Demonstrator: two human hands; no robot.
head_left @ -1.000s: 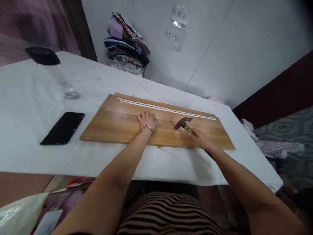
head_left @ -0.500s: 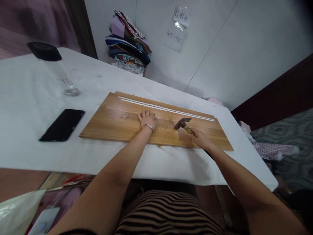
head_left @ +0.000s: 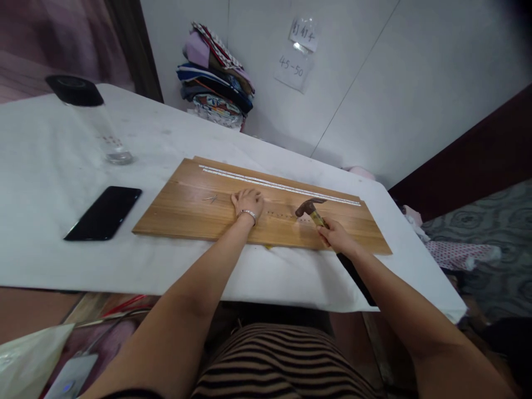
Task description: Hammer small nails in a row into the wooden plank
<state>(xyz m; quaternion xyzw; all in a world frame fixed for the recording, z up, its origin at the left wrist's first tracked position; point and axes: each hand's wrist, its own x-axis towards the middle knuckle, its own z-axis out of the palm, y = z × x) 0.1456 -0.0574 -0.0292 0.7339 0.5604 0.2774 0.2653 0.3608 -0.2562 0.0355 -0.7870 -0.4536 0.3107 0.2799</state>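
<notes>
My left hand [head_left: 248, 203] lies flat on the wooden board [head_left: 183, 213], fingers spread and pointing away from me, with a bracelet at the wrist. In my right hand [head_left: 336, 235] is a claw hammer [head_left: 310, 208], gripped by the yellowish and black handle. Its head is over the right half of the board, claw pointing right; whether it touches the wood I cannot tell. A row of small dark spots, nails or holes, runs along the board between my left hand and the hammer. Left of my left hand a few loose nails [head_left: 211, 198] rest on the wood.
Two pale marked strips [head_left: 282, 187] run along the board's far side. On the white table [head_left: 166, 266] are a black phone [head_left: 103, 213] and a clear bottle [head_left: 102, 130] with a black lid. Folded clothes [head_left: 216, 77] are stacked by the wall, where handwritten papers [head_left: 293, 66] hang.
The hammer's handle has swung slightly, and more of its black end shows below my right hand. My left hand stays flat on the board. The whole view has shifted a little.
</notes>
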